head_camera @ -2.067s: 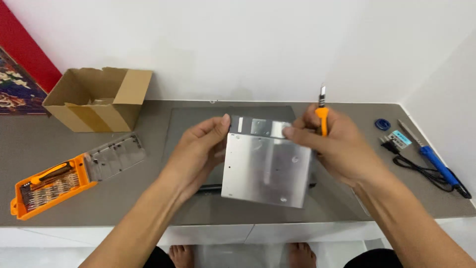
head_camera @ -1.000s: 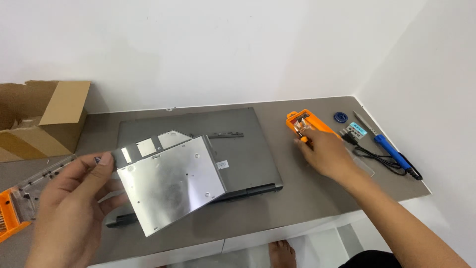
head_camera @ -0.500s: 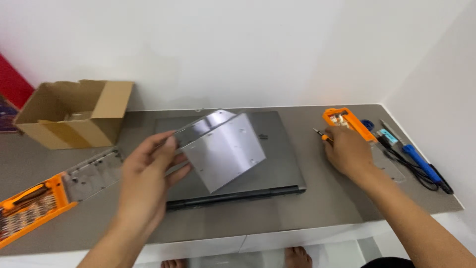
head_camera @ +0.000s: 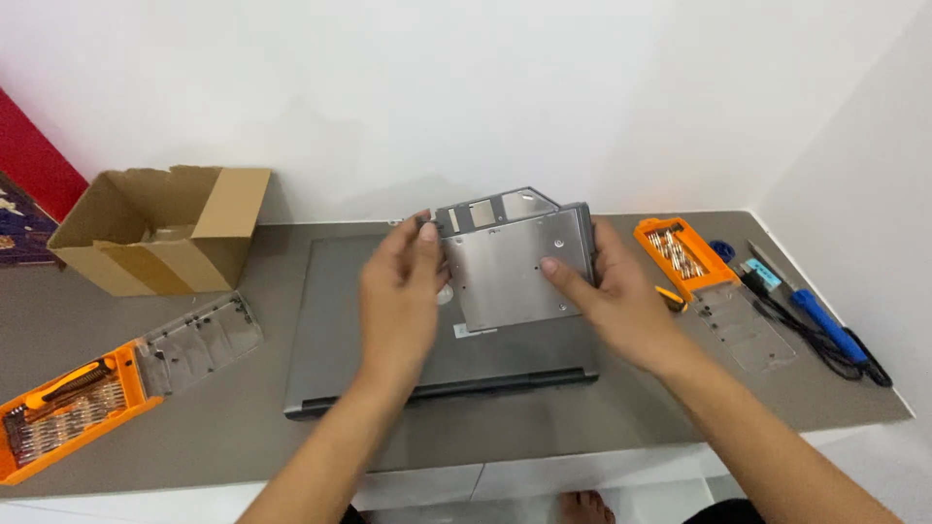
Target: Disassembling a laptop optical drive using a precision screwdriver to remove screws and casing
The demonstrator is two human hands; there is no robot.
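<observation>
I hold a flat silver metal drive caddy [head_camera: 510, 262] in the air above a closed grey laptop [head_camera: 388, 340]. My left hand [head_camera: 403, 291] grips its left edge. My right hand [head_camera: 616, 296] holds its right edge, with the index finger laid across its face. The caddy is tilted, its cut-out end pointing away from me. The laptop lies flat in the middle of the grey table [head_camera: 252, 427].
An open cardboard box [head_camera: 160, 238] stands at the back left. An orange screwdriver-bit case with its clear lid open [head_camera: 87, 393] lies front left. Another orange bit case with a clear lid [head_camera: 684, 257] lies at the right, beside a blue-handled soldering iron with black cable [head_camera: 825, 325].
My right hand left the orange case at the right and came back to grip the caddy's right edge. The caddy turned to face me flat, held in both hands.
</observation>
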